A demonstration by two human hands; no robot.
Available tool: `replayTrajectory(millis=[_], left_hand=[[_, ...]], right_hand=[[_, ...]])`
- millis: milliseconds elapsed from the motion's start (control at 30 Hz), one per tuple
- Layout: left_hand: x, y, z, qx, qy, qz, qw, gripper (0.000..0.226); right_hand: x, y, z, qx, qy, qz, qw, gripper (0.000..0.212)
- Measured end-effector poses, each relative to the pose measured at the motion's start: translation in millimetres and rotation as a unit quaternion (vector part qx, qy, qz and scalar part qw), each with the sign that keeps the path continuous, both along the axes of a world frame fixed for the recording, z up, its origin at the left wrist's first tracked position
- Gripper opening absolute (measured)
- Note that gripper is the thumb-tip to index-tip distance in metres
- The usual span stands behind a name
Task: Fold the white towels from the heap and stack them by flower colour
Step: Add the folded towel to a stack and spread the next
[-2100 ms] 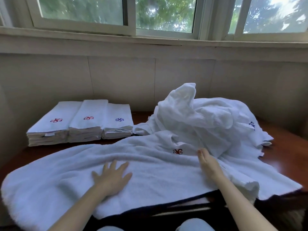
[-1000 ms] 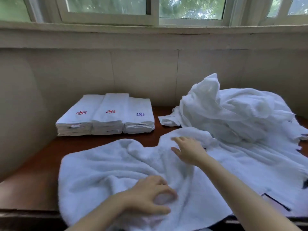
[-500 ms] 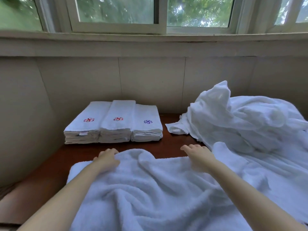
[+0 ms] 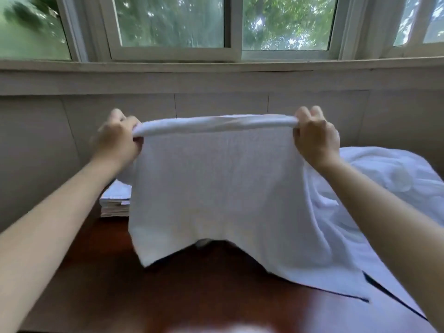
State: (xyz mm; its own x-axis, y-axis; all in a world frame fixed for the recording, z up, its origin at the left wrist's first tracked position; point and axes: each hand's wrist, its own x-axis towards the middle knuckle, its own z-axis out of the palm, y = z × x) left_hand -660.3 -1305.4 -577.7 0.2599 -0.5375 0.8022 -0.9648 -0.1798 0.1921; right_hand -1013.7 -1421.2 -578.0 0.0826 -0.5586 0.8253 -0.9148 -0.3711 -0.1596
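Hanging between two raised hands, a white towel point(image 4: 216, 188) is stretched out flat in front of the wall below the window point(image 4: 168, 22). Its top edge is doubled over into a thick roll, and each end of that roll disappears into a fist. The left hand point(image 4: 117, 140) has its fingers curled round the left end, thumb side toward the cloth; the right hand point(image 4: 314, 138) grips the right end the same way, knuckles up, fingers pressed together over the roll. Both grips are tight pinches on the cloth — no finger is spread.

From the hands the towel drops straight down; its left lower corner hangs free just above the dark wooden table point(image 4: 192, 296), while the right lower part trails onto the tabletop and merges with the heap of white towels point(image 4: 384, 179) lying on the right. No flower mark can be made out on the held towel.

Behind the towel's left edge, a stack of folded towels point(image 4: 115, 200) sits on the table near the wall — only its left end shows, the rest hidden by the hanging cloth.
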Motion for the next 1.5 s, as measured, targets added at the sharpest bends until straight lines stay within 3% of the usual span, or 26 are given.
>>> replayTrajectory(millis=[100, 167, 233, 267, 333, 367, 400, 433, 533, 567, 667, 733, 833, 933, 967, 1000, 1067, 1100, 1167, 1300, 1367, 1433, 1500], left_hand=[[-6, 27, 52, -0.060, 0.020, -0.072, 0.995, 0.015], [-9, 52, 66, 0.023, 0.099, -0.165, 0.981, 0.016], [-8, 73, 55, 0.198, 0.118, -0.210, 0.950, 0.024], [-6, 82, 42, 0.322, 0.087, -0.194, 0.922, 0.030], [-6, 96, 7, 0.579, 0.040, -0.129, 0.804, 0.046], [-11, 102, -15, 0.667, 0.044, -0.093, 0.738, 0.050], [-17, 105, -38, 0.712, 0.052, -0.073, 0.697, 0.049], [-23, 107, -61, 0.717, 0.049, -0.071, 0.691, 0.048], [-48, 111, -131, 0.621, 0.033, -0.141, 0.771, 0.045], [-57, 113, -152, 0.583, 0.053, -0.161, 0.795, 0.046], [-68, 119, -197, 0.499, 0.060, -0.092, 0.860, 0.052], [-65, 121, -205, 0.467, 0.055, -0.040, 0.882, 0.050], [-55, 115, -197, 0.488, 0.029, 0.014, 0.872, 0.031], [-48, 104, -195, 0.504, 0.008, 0.066, 0.861, 0.033], [-47, 100, -199, 0.495, 0.018, 0.071, 0.866, 0.034], [-45, 97, -204, 0.481, 0.036, 0.072, 0.873, 0.033], [-45, 90, -214, 0.454, 0.085, 0.069, 0.884, 0.034], [-44, 86, -219, 0.445, 0.105, 0.071, 0.886, 0.037], [-39, 78, -223, 0.430, 0.116, 0.078, 0.892, 0.045], [-13, 58, -216, 0.375, 0.166, 0.062, 0.910, 0.048], [6, 47, -207, 0.390, 0.208, 0.073, 0.894, 0.054], [27, 38, -195, 0.446, 0.244, 0.084, 0.857, 0.054], [42, 31, -185, 0.472, 0.323, 0.059, 0.818, 0.030]], right_hand=[[-16, 19, 47, -0.003, -0.084, 0.062, 0.994, 0.016], [-34, 37, 54, 0.070, -0.084, 0.143, 0.984, 0.012], [-53, 58, 40, 0.251, -0.003, 0.222, 0.942, 0.004], [-62, 70, 26, 0.375, 0.064, 0.225, 0.897, 0.010], [-76, 91, -11, 0.603, 0.170, 0.189, 0.756, 0.022], [-79, 97, -33, 0.682, 0.183, 0.184, 0.684, 0.028], [-78, 101, -55, 0.723, 0.179, 0.180, 0.643, 0.027], [-75, 103, -78, 0.726, 0.166, 0.170, 0.645, 0.023], [-60, 101, -142, 0.576, 0.132, 0.146, 0.793, 0.021], [-55, 103, -159, 0.530, 0.140, 0.137, 0.825, 0.026], [-46, 119, -200, 0.474, 0.170, 0.088, 0.859, 0.039], [-46, 127, -207, 0.437, 0.179, 0.034, 0.881, 0.041], [-48, 126, -188, 0.466, 0.172, -0.021, 0.868, 0.048], [-55, 121, -167, 0.557, 0.214, -0.049, 0.801, 0.040], [-54, 119, -167, 0.544, 0.240, -0.061, 0.801, 0.034], [-52, 115, -171, 0.506, 0.248, -0.064, 0.824, 0.027], [-43, 107, -188, 0.439, 0.199, -0.028, 0.876, 0.019], [-38, 103, -197, 0.432, 0.179, -0.001, 0.884, 0.024], [-28, 94, -211, 0.446, 0.183, 0.022, 0.876, 0.034], [-21, 54, -203, 0.466, 0.177, -0.052, 0.865, 0.044], [-12, 33, -190, 0.479, 0.221, -0.096, 0.844, 0.046], [2, 18, -185, 0.470, 0.229, -0.106, 0.846, 0.039], [16, 3, -190, 0.444, 0.204, -0.064, 0.870, 0.038]])
